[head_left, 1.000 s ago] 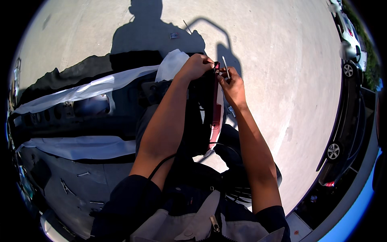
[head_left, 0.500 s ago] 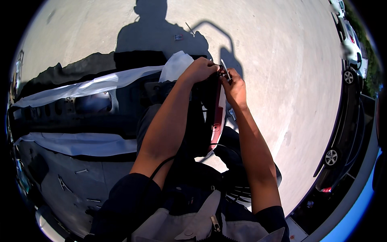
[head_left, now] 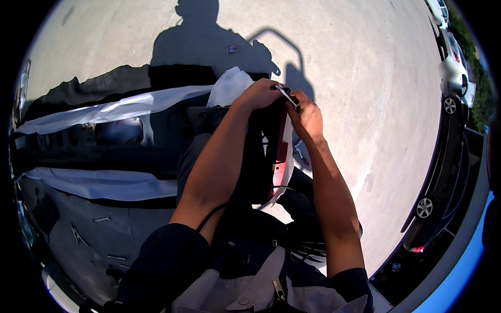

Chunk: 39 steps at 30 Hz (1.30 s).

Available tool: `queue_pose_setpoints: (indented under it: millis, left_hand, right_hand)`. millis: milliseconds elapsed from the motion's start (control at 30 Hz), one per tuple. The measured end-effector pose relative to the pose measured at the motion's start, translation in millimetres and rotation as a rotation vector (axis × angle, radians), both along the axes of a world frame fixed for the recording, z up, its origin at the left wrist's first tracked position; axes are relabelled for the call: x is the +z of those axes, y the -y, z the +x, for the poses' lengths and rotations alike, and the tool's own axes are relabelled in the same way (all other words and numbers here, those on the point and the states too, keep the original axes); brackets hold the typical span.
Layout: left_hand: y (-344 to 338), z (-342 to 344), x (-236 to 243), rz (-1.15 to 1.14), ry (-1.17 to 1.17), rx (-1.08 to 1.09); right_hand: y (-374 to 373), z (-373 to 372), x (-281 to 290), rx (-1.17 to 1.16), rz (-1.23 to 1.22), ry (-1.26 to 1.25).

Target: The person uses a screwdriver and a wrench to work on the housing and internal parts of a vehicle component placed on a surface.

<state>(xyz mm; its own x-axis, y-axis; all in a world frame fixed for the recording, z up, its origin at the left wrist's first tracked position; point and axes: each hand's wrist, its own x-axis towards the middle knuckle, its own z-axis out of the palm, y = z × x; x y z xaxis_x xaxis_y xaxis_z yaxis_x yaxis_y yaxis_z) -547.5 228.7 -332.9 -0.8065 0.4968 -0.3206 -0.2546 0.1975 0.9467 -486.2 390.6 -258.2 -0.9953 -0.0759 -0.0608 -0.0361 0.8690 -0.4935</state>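
My right hand [head_left: 307,116] is closed on a slim silver wrench [head_left: 287,97], pinched between thumb and fingers. The wrench slants across toward my left hand [head_left: 260,95], whose fingers are bent at its far end. What those left fingertips grip is hidden. Both hands are over the far end of a long dark and red car part [head_left: 282,151], which runs toward me between my forearms. White sheeting [head_left: 284,183] shows along its right edge.
A large dark car part [head_left: 167,151] lies to the left, with white padding strips [head_left: 99,182] along it. Several wrenches, one open-ended wrench [head_left: 102,219] among them, lie on the shaded ground. More metal tools [head_left: 299,149] lie right of the red part. Parked cars [head_left: 441,172] line the right.
The wrench has swung from pointing nearly straight away from me to slanting left toward my left hand. My right hand has turned with it; my left hand has shifted slightly.
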Motion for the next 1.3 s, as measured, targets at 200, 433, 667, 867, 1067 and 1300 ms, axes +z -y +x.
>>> queue_pose_setpoints:
  millis: [200,433,667,867,1067,1300]
  left_hand:
    - [-1.3,1.9,-14.1,0.089,0.03,0.072]
    - [-0.9,1.6,-15.4,0.071,0.093,0.065]
    - [-3.3,4.4,-16.2,0.057,0.137,0.115]
    - [-5.1,9.0,-17.1,0.108,0.155,0.13]
    - [-5.0,9.3,-12.9,0.107,0.224,0.118]
    - [-6.1,7.2,-24.1,0.106,0.231,0.131]
  right_hand:
    - [5.7,-5.9,4.3,0.039,0.077,0.078]
    - [7.2,-10.1,4.2,0.041,0.062,0.095]
    - [6.9,-11.9,11.0,0.069,0.038,0.133]
    - [5.6,-12.5,8.5,0.092,0.08,0.104]
    - [8.1,-9.6,12.1,0.057,0.048,0.114]
    - [0.7,-11.2,5.5,0.097,0.062,0.101]
